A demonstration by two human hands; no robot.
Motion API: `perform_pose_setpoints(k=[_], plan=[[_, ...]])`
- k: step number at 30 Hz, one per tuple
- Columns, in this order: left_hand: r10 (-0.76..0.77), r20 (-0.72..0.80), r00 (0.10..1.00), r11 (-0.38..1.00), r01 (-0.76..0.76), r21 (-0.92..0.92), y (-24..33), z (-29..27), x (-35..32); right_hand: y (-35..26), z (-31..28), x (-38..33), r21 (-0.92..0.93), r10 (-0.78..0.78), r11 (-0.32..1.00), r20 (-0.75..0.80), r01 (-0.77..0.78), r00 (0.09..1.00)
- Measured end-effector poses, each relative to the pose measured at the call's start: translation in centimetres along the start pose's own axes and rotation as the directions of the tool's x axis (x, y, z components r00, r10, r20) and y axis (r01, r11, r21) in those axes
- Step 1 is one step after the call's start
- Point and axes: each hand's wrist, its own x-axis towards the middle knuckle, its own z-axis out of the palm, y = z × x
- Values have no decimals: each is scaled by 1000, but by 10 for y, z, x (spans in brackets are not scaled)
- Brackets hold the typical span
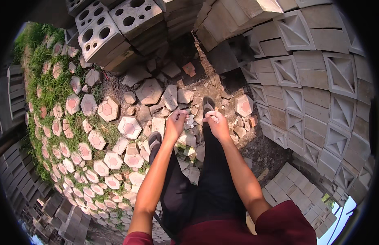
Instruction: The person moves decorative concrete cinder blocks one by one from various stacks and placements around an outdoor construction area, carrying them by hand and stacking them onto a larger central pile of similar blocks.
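My left hand (177, 122) is held out in front of me, its fingers curled in against the thumb. To its right, my right hand (216, 122) is closed too, with thumb and fingertips drawn together and turned toward the left. Whether either hand pinches something small cannot be made out. Between them, a whitish scrap (190, 121) shows against the rubble; I cannot tell whether it touches a hand. Broken concrete pieces (170, 97) lie on the ground beyond my hands. My sandalled feet (207, 104) stand among them.
Hexagonal paving blocks (129, 127) with reddish centres cover the grassy ground at left. Hollow concrete blocks (100, 32) are stacked at the far side. A tall wall of stacked vent blocks (293, 28) rises at right. A reddish brick fragment (189, 69) lies ahead.
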Motion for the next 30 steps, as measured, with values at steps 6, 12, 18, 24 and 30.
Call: perform_pose_setpoints(k=[6,12,18,24,30], plan=[[-110,-4,994,980,107,-168,-26,108,179,36,-74,188,-581,-221,793,5,183,975],[-153,-25,988,982,149,-118,-18,175,269,25,-147,346,-850,-371,516,-109,107,922],[-152,42,988,988,150,36,-15,194,282,58,-176,411,-863,-163,503,-151,-50,975],[-219,-31,975,976,219,11,-30,170,271,42,-172,415,-886,-47,436,-199,-159,979],[-236,-61,970,970,239,50,-63,154,253,37,-179,424,-935,-42,339,-124,-103,991]])
